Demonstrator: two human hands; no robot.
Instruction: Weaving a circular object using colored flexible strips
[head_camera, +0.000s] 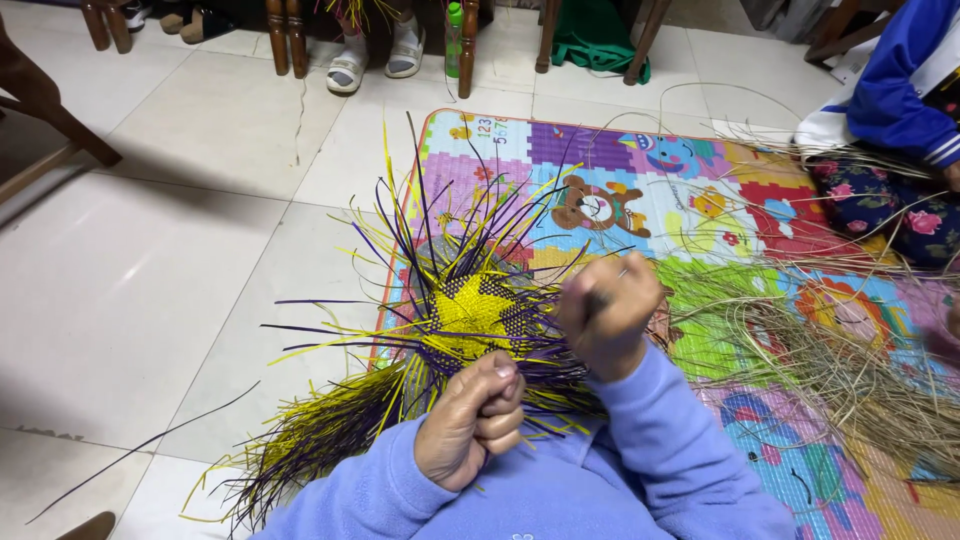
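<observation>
A half-woven piece of yellow and purple strips (470, 315) rests in front of me, with a yellow star pattern at its middle and loose strip ends fanning out all around. My left hand (472, 420) is closed on a bunch of strips at the near edge of the weave. My right hand (608, 312) is fisted around a few thin strips and raised just right of the woven centre. Both arms wear light purple sleeves.
A colourful cartoon play mat (640, 190) covers the tiled floor. Dry straw-coloured fibres (830, 350) lie heaped on its right part. A person in a blue jacket and floral trousers (900, 110) sits at the far right. Wooden chair legs (285, 35) and someone's sandalled feet (375, 60) are at the back.
</observation>
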